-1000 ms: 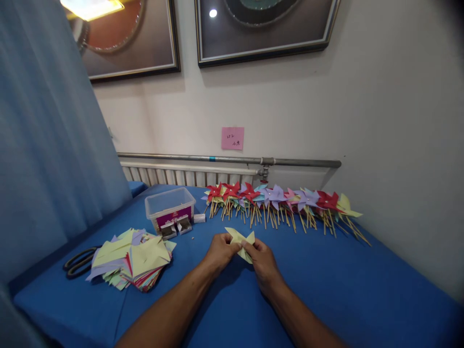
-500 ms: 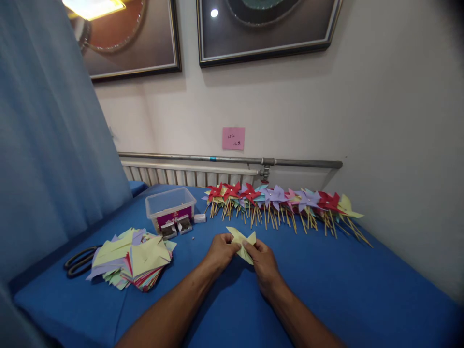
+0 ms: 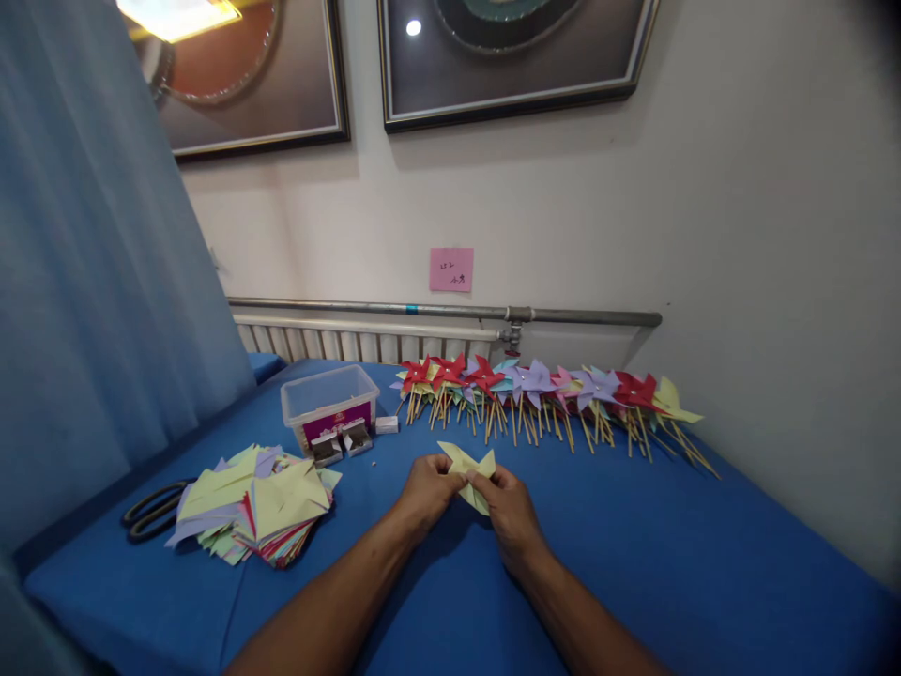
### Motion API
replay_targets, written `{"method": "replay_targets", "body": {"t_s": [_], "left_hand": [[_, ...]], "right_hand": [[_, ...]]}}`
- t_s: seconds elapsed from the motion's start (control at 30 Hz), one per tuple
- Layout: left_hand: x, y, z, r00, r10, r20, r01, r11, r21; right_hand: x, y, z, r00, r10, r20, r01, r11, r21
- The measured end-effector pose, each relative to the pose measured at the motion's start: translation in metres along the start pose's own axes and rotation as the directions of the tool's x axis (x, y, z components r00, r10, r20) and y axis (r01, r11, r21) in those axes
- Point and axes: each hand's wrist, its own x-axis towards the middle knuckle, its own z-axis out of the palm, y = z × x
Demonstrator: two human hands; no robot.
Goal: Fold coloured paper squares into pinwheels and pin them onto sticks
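Note:
Between my two hands is a pale yellow paper pinwheel (image 3: 470, 464), its blades folded inward and no stick visible on it. My left hand (image 3: 426, 490) is closed on its left side, with the thumb at the middle. From the right, my right hand (image 3: 512, 512) pinches it, its thumb also pressed near the centre. The fingertips behind the paper are hidden. Left of my hands lies a stack of cut coloured paper sheets (image 3: 282, 502), yellow on top. Finished pinwheels on sticks (image 3: 533, 377) in red, purple, blue and yellow lie in a row at the back right.
A clear plastic tub (image 3: 329, 394) stands at the back left, with small open boxes (image 3: 356, 437) before it and a small white box (image 3: 387, 425) beside it. Black-handled scissors (image 3: 151, 512) lie partly under the paper. A blue curtain (image 3: 105, 244) hangs at left; a radiator pipe (image 3: 450, 311) runs along the wall.
Both hands stay almost in place, still holding the yellow pinwheel. The whole view has shifted very slightly; nothing was picked up or let go.

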Motion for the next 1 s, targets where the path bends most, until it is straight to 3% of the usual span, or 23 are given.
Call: {"method": "replay_targets", "body": {"t_s": [0.4, 0.83, 0.93, 1.0], "left_hand": [[-0.001, 0.003, 0.001, 0.999, -0.014, -0.034, 0.014, 1.0, 0.019], [-0.006, 0.022, 0.0, 0.997, -0.074, -0.013, 0.075, 0.996, 0.051], [-0.028, 0.044, 0.003, 0.99, 0.014, -0.137, -0.001, 0.995, 0.096], [-0.063, 0.058, 0.002, 0.946, 0.232, -0.225, -0.226, 0.973, 0.051]], "right_hand": [[-0.001, -0.002, 0.0, 1.0, 0.003, 0.003, -0.003, 1.0, 0.014], [-0.001, -0.003, -0.001, 0.997, 0.049, 0.054, -0.052, 0.997, 0.06], [0.001, -0.002, -0.003, 0.999, 0.033, 0.025, -0.034, 0.998, 0.058], [0.003, 0.0, -0.004, 1.0, 0.022, 0.006, -0.022, 0.997, 0.07]]}}
